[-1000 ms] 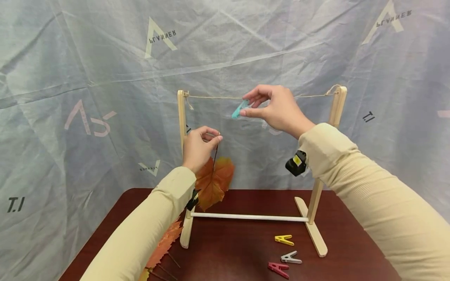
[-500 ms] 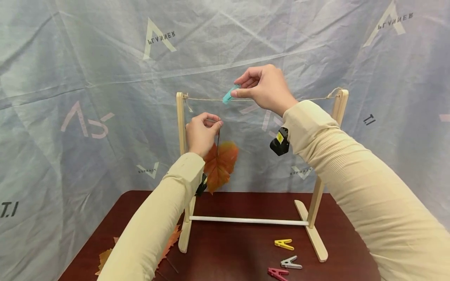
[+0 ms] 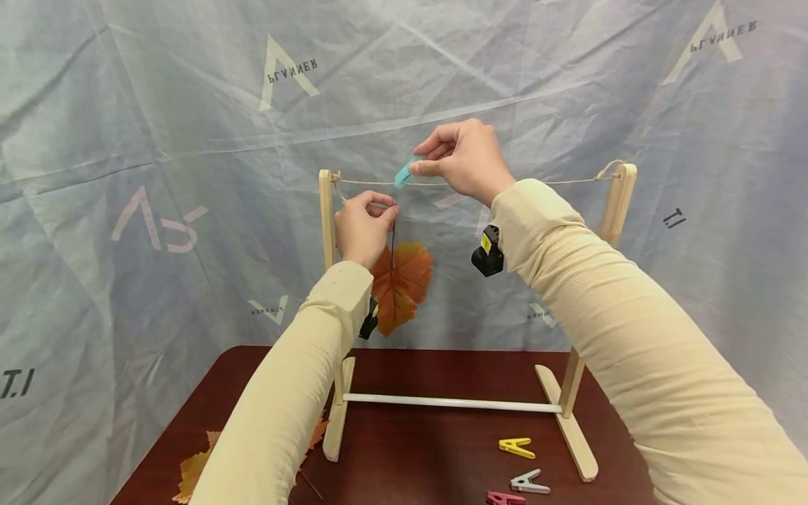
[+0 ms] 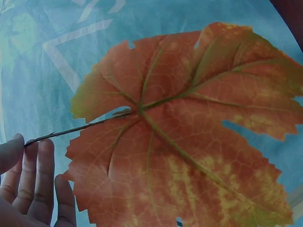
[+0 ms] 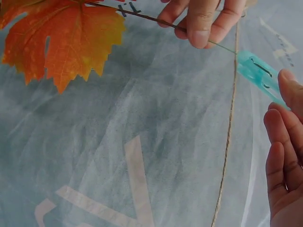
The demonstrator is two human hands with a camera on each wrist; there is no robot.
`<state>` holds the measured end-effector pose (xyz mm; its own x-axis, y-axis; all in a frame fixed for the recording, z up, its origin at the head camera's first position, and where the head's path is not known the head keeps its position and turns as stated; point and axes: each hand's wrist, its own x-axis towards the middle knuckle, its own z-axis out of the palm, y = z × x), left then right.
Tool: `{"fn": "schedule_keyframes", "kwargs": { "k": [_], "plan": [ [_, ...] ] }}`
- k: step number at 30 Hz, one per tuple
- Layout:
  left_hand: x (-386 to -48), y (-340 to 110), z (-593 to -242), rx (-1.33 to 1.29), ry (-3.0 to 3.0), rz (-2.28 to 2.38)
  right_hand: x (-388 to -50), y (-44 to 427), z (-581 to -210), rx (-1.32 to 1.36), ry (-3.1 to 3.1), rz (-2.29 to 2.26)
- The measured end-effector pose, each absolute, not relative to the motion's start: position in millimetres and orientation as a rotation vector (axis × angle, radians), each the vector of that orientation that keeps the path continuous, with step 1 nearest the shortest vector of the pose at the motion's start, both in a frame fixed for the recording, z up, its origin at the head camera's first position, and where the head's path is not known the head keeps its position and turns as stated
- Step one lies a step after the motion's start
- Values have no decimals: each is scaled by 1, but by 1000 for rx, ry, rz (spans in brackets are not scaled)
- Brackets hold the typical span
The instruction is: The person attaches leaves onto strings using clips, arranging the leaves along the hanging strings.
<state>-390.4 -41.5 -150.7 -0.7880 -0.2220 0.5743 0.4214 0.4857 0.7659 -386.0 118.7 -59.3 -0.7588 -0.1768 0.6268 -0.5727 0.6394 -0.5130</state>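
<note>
An orange autumn leaf (image 3: 404,280) hangs by its dark stem, which my left hand (image 3: 365,228) pinches between thumb and fingers just below the twine (image 3: 568,182). In the left wrist view, the leaf's (image 4: 189,123) veined face fills most of the frame. My right hand (image 3: 470,158) pinches a turquoise clothespin (image 3: 406,172) by its handle end. Tilted down to the left, the clothespin (image 5: 258,73) has its tip at the twine in the right wrist view; whether the twine lies between its jaws I cannot tell. The stem's thin end reaches close to that tip.
A wooden frame (image 3: 616,203) with a white crossbar (image 3: 451,402) stands on the dark red table (image 3: 410,456). Yellow (image 3: 516,447), white (image 3: 530,482) and red clothespins (image 3: 505,498) lie at the front right. More leaves (image 3: 192,473) lie partly behind the left sleeve. A grey printed cloth hangs behind.
My left hand has risen with the leaf toward the twine. The right hand has moved up and left, bringing the turquoise clothespin from below the twine to its level.
</note>
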Motion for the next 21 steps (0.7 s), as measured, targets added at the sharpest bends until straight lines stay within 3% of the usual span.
{"fn": "schedule_keyframes", "kwargs": {
  "k": [21],
  "plan": [
    [-392,-42,-150,-170,-2130,-1314,-389,113,-63,581,-2491,961]
  ]
}}
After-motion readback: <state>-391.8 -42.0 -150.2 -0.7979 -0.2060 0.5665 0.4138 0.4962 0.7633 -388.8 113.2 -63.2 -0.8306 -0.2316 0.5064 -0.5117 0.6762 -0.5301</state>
